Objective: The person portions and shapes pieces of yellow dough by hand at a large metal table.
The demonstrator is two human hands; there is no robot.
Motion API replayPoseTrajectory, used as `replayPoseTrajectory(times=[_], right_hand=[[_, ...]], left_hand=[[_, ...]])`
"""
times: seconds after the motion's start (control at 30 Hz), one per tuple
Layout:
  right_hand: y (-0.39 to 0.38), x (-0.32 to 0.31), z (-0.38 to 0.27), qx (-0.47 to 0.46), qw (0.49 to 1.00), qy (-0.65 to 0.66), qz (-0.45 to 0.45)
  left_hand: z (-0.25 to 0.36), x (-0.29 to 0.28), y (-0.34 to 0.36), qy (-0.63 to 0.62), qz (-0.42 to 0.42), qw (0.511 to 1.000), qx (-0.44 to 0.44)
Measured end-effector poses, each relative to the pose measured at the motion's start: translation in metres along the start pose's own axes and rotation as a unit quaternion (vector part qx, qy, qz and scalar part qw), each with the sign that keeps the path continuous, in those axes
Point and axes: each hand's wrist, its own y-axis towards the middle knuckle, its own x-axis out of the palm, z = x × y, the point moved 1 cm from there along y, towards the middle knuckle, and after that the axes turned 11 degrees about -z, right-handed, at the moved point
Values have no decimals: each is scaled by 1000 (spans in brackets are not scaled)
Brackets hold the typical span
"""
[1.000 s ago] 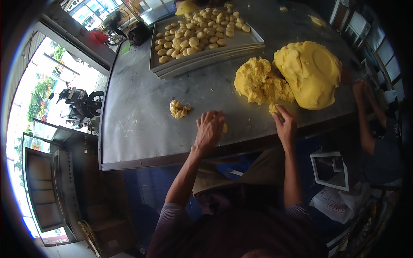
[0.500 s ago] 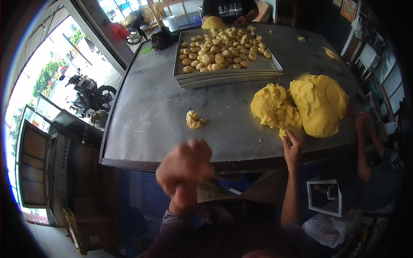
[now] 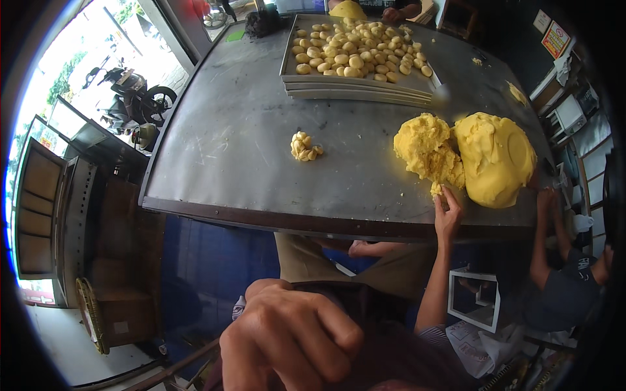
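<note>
My right hand [image 3: 448,214] is at the near side of a crumbly yellow dough mound [image 3: 424,144], thumb and fingertips pinched on a small lump of dough [image 3: 436,189]. A larger, smoother yellow dough mass [image 3: 493,159] lies against that mound on its right. Close to me, below the table edge, my left hand [image 3: 287,335] is closed, its knuckles facing up; its palm is hidden, so whatever it may hold does not show. A little heap of pale dough bits [image 3: 305,147] sits alone on the metal table [image 3: 228,150], left of the mound.
Stacked metal trays [image 3: 365,91] stand at the far side, the top one full of small round dough balls [image 3: 355,62]. Behind them a person's hand [image 3: 391,14] shows beside more yellow dough [image 3: 347,10]. Another person's arms [image 3: 546,208] are at the right edge. A motorcycle [image 3: 134,91] stands outside.
My left hand has come back from near the table edge, down and closer to me, still closed. My right hand stays at the crumbly dough. The whole view has shifted slightly.
</note>
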Motion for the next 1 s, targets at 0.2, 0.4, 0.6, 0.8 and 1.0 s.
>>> replayPoseTrajectory(times=[0.2,0.4,0.6,0.8,1.0], right_hand=[[2,0,-1,28,999,29,-11],[2,-1,-1,28,999,22,-13],[0,-2,2,23,1000,11,-15],[-3,0,1,15,1000,21,-12],[2,8,12,14,1000,11,3]], left_hand=[[-4,5,0,-21,15,1000,15],[18,6,-2,-23,-1,998,-61],[25,0,-8,-29,-54,997,-46],[14,-52,-58,208,142,941,-228],[-55,-209,-198,657,-20,566,-498]])
